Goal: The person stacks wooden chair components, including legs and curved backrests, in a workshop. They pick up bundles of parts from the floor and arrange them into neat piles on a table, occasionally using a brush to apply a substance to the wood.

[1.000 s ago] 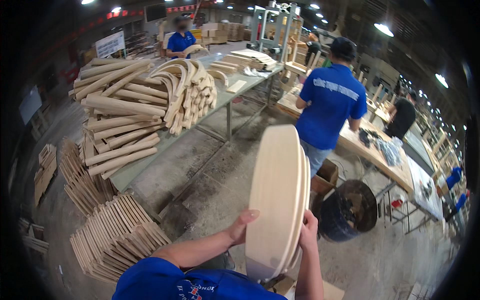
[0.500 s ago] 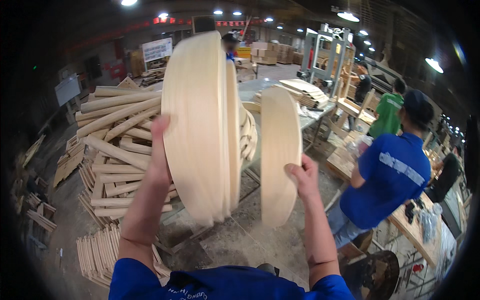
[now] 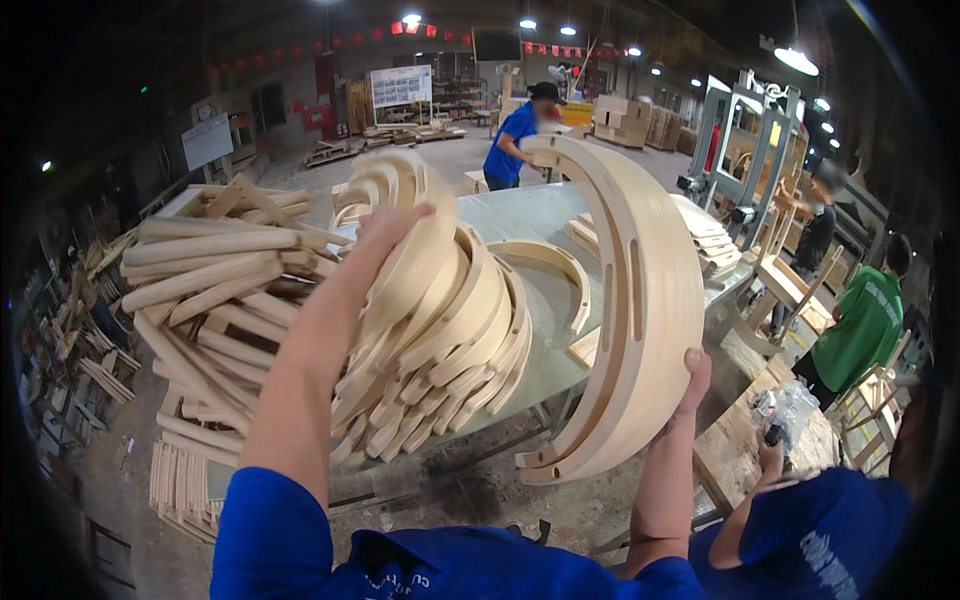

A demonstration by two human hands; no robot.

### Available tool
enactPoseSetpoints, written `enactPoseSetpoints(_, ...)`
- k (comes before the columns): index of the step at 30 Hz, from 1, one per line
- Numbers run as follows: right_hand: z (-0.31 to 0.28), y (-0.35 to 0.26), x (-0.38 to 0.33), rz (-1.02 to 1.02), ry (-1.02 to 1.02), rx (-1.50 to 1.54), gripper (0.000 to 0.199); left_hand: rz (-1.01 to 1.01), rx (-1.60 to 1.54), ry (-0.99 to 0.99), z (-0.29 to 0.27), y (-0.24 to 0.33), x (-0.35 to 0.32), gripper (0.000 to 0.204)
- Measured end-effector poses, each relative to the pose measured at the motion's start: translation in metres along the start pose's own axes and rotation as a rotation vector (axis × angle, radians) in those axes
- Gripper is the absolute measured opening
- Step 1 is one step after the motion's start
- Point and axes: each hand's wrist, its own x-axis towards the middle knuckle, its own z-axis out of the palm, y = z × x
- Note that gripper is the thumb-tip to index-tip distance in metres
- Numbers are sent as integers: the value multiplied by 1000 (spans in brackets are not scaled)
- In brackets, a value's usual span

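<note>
Fingers point(image 3: 700, 368) of right hand point(image 3: 692, 385) wrap the outer edge of a big curved wood arc point(image 3: 640, 300), gripping it low on its right side; thumb side hidden behind the wood. Arc stands upright, bowed like a C open to the left, w/ two slots cut in its inner face, lower tip near the tabletop edge, top tip up by the far worker. Left hand point(image 3: 390, 235) lies on a curved piece point(image 3: 420, 250) atop the arc stack point(image 3: 440, 330); fingers spread flat over its top edge, pressing on it — can't tell if they curl round the back. Stack = many bent wood arcs nested together, leaning on the grey tabletop point(image 3: 540, 215), lower ends hanging past its near edge. Just left of stack: pile of straight tapered sticks point(image 3: 210, 290), lying crosswise. On tabletop behind the held arc: one single arc point(image 3: 545, 270) lying flat, plus flat stacks of boards point(image 3: 710, 235) at the far right end. Floor bottom left: more slats point(image 3: 180, 480) in rows. Both forearms come up from blue sleeves at bottom. People nearby: one in blue shirt point(image 3: 515, 140) at the far end of tabletop, one in green shirt point(image 3: 860, 320) at right, another blue-sleeved arm point(image 3: 760, 500) lower right over a bench w/ small parts.
</note>
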Motion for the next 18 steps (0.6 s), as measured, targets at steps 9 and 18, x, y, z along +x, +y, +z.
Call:
enactPoseSetpoints(9, -46, 130, 158, 155, -12, 534, 67, -304, 138, 27, 43, 9, 44, 106)
enactPoseSetpoints(18, 16, 221, 243, 124, -251, -506, 70, -182, 157, -29, 34, -35, 55, 101)
